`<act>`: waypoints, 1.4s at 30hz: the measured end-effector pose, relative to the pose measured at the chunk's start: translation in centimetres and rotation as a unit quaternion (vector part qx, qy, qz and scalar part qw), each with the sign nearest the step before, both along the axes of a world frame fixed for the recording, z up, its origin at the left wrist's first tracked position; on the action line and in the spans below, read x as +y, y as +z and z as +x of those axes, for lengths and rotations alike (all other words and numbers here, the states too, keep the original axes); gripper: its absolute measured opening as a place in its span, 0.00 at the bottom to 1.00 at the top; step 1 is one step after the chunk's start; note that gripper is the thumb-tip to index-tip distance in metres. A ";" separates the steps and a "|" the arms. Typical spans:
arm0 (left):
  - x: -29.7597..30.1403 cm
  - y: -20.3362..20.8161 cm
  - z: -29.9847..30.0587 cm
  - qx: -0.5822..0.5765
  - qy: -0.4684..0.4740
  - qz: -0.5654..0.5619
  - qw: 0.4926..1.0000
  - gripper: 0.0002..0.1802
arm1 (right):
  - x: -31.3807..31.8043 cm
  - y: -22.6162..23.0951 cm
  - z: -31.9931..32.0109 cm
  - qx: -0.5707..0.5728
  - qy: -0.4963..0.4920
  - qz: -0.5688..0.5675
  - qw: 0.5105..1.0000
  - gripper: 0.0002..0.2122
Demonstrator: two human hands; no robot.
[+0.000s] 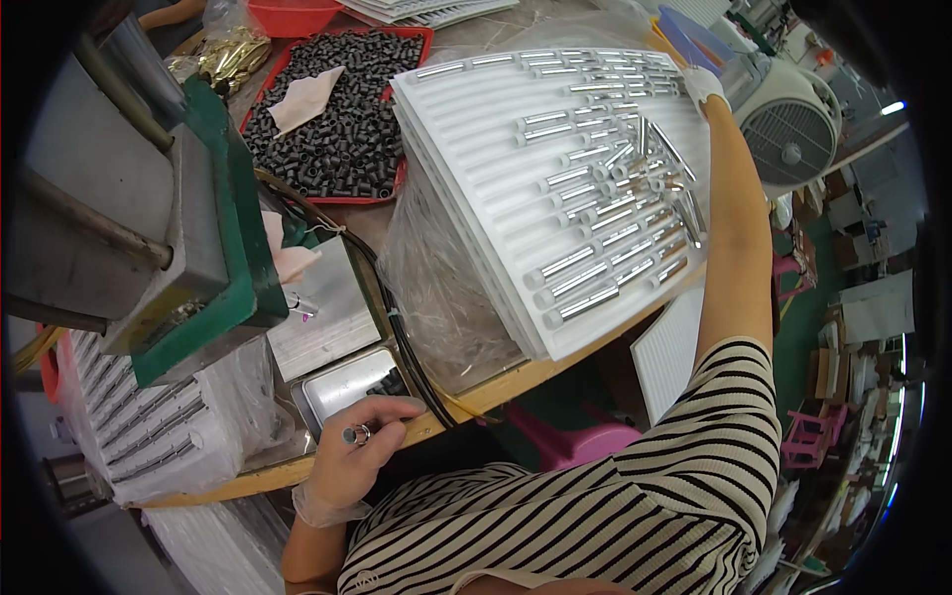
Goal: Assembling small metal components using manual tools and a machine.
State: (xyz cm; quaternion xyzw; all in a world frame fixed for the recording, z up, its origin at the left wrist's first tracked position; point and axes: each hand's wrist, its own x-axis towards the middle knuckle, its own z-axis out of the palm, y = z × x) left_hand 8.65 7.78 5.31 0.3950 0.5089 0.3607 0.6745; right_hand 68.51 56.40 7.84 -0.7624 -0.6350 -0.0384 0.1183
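Near the table's front edge, my left hand [359, 458] is closed round a small silver tube [357, 434], whose open end points up between thumb and forefinger. A thin clear glove cuff shows at that wrist. My right arm reaches out to the far right corner of a stack of white ridged trays [466, 129]. There my right hand [706, 87], in a white covering, is at the tray's edge beside the silver tubes. Its fingers are too small and partly hidden to read. Many silver tubes [585, 273] lie in the grooves, some heaped loosely at the right.
A red tray [428, 50] of dark short fittings stands at the back, a cloth on top. At left is a press with a green plate [233, 198], beside a metal block [322, 317] and a small metal tray [315, 397]. A fan [790, 134] stands far right.
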 end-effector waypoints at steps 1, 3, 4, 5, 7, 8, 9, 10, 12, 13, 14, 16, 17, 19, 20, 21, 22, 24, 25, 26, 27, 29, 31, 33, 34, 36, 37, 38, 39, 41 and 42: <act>0.1 0.2 -0.1 0.003 0.000 -0.003 1.000 0.12 | 1.2 -0.1 0.4 0.000 0.008 0.002 1.000 0.21; 0.7 0.3 -0.2 0.010 -0.013 0.003 1.000 0.12 | 1.9 0.6 1.6 -0.088 0.023 -0.072 0.993 0.22; 0.8 0.4 -0.2 0.027 -0.021 0.003 0.999 0.12 | 2.1 0.2 -0.6 -0.084 0.031 -0.073 0.993 0.22; 1.0 0.5 -0.1 0.031 -0.014 0.001 0.999 0.12 | 2.2 -0.4 -2.9 -0.017 0.009 -0.078 0.997 0.22; 1.3 0.5 0.0 0.017 -0.012 -0.007 1.000 0.12 | 0.9 0.3 -4.0 -0.039 -0.011 -0.064 0.997 0.22; 1.6 0.4 0.2 0.013 -0.020 -0.007 1.000 0.12 | 0.5 0.5 -3.5 -0.042 -0.019 -0.064 0.997 0.22; 1.8 0.4 0.3 0.007 -0.025 -0.007 1.000 0.12 | 0.3 0.5 -3.3 -0.016 0.008 -0.065 0.998 0.21; 1.9 0.3 0.4 0.001 -0.028 -0.007 1.000 0.12 | 0.0 0.5 -3.3 0.010 0.035 -0.066 0.997 0.20; 1.8 0.2 0.7 0.007 -0.022 -0.015 1.000 0.12 | -2.6 0.8 -8.7 -0.021 0.054 -0.046 0.997 0.20; 1.7 0.3 0.7 0.008 -0.020 -0.019 1.000 0.12 | -4.6 1.5 -11.7 -0.056 0.067 -0.022 0.996 0.19; 1.7 0.3 0.7 0.007 -0.023 -0.019 1.000 0.12 | -6.0 2.0 -13.4 -0.056 0.065 -0.022 0.996 0.19; 1.7 0.3 0.8 0.024 -0.033 0.016 0.999 0.12 | -8.2 2.7 -16.2 -0.009 0.088 -0.028 0.996 0.18; 1.6 0.4 0.8 0.024 -0.033 0.017 0.999 0.12 | -9.2 3.1 -17.9 -0.008 0.088 -0.027 0.996 0.18; 1.5 0.5 0.7 0.019 -0.026 0.005 0.999 0.12 | -10.8 3.9 -20.6 -0.105 0.095 -0.035 0.989 0.18; 1.4 0.6 0.7 0.022 -0.022 0.005 1.000 0.12 | -11.2 4.6 -21.3 -0.103 0.099 -0.034 0.989 0.18; 1.2 0.6 0.5 0.026 -0.017 0.008 0.999 0.12 | -11.5 5.2 -22.1 -0.122 0.133 -0.056 0.982 0.18; 1.2 0.5 0.4 0.028 -0.017 0.012 0.999 0.12 | -11.8 5.6 -22.3 -0.143 0.161 -0.078 0.973 0.18; 1.2 0.6 0.5 0.022 -0.020 0.009 1.000 0.12 | -7.2 4.7 -16.7 -0.217 0.138 -0.063 0.964 0.18; 1.2 0.6 0.4 0.019 -0.017 0.003 1.000 0.12 | -5.2 4.1 -14.0 -0.288 0.122 -0.049 0.949 0.17; 1.1 0.6 0.3 0.021 -0.011 0.003 1.000 0.12 | -4.2 3.5 -13.3 -0.287 0.127 -0.047 0.948 0.17; 1.1 0.6 0.3 0.020 -0.011 -0.006 1.000 0.12 | -3.5 3.4 -12.6 -0.249 0.082 -0.036 0.964 0.14; 1.2 0.6 0.4 0.018 -0.007 -0.013 1.000 0.12 | -1.5 2.5 -10.0 -0.209 0.041 -0.023 0.977 0.13; 1.5 0.7 0.4 0.034 -0.019 -0.002 0.999 0.12 | 0.0 1.5 -8.1 -0.344 0.109 -0.057 0.931 0.13; 1.7 0.7 0.3 0.030 -0.013 -0.005 0.999 0.12 | 0.6 2.3 -8.7 -0.407 0.119 -0.096 0.900 0.12; 1.6 0.8 0.3 0.028 -0.013 -0.008 1.000 0.12 | 0.4 2.6 -9.4 -0.467 0.125 -0.136 0.865 0.12; 1.5 0.5 0.3 0.027 -0.010 -0.007 1.000 0.12 | 0.8 2.1 -10.0 -0.454 0.137 -0.102 0.875 0.11; 1.5 0.4 0.4 0.023 -0.010 -0.001 1.000 0.12 | 0.9 2.3 -10.6 -0.510 0.174 -0.117 0.834 0.11; 1.5 0.4 0.4 0.023 -0.010 -0.003 1.000 0.12 | 0.7 2.6 -11.0 -0.562 0.210 -0.132 0.789 0.11; 1.6 0.4 0.6 0.028 -0.018 0.012 0.999 0.12 | 0.4 2.8 -11.3 -0.562 0.211 -0.133 0.788 0.11; 1.4 0.5 0.7 0.034 -0.026 0.023 0.999 0.12 | -0.3 3.0 -11.7 -0.508 0.240 -0.050 0.826 0.11; 1.2 0.6 0.7 0.029 -0.036 0.025 0.999 0.12 | -0.9 3.3 -11.7 -0.507 0.242 -0.051 0.826 0.11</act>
